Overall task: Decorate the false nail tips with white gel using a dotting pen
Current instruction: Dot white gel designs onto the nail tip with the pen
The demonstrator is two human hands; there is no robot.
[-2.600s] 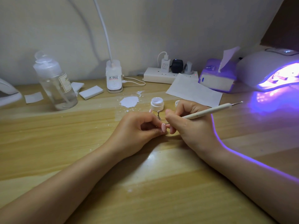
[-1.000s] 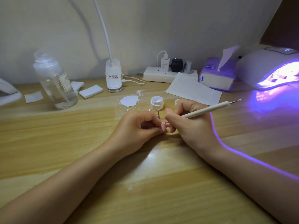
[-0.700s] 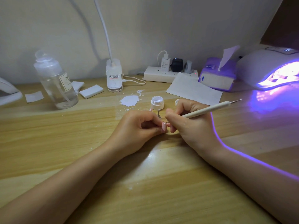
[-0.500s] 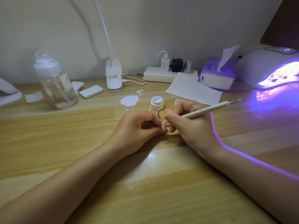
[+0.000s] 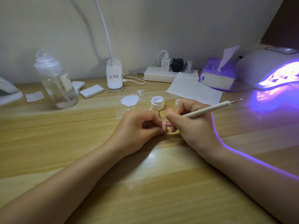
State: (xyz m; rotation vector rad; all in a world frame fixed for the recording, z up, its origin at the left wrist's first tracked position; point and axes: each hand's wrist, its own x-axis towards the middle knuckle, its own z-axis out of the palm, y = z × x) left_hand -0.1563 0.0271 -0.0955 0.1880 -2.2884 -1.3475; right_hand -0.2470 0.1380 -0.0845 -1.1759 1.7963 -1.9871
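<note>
Between thumb and fingers, my left hand (image 5: 137, 128) pinches a pale pink false nail tip (image 5: 164, 126) just above the wooden table. My right hand (image 5: 192, 125) grips a cream dotting pen (image 5: 208, 109) like a pencil, its lower tip touching the top of the nail tip. The pen's far end points up to the right. Just behind my hands stands a small open jar of white gel (image 5: 157, 102), with its lid (image 5: 177, 101) half hidden behind my right fingers. A small metal nail holder (image 5: 159, 114) sticks up between the jar and my hands.
A lit UV nail lamp (image 5: 273, 68) glows purple at the far right, beside a tissue box (image 5: 217, 76). A sheet of paper (image 5: 194, 91), a power strip (image 5: 169, 73), a lamp base (image 5: 114, 77), a clear bottle (image 5: 56, 80) and white pads (image 5: 91, 91) line the back. White smear (image 5: 130, 101).
Both hands stay almost still. The pen's far end has shifted only slightly while its tip keeps working on the nail tip.
</note>
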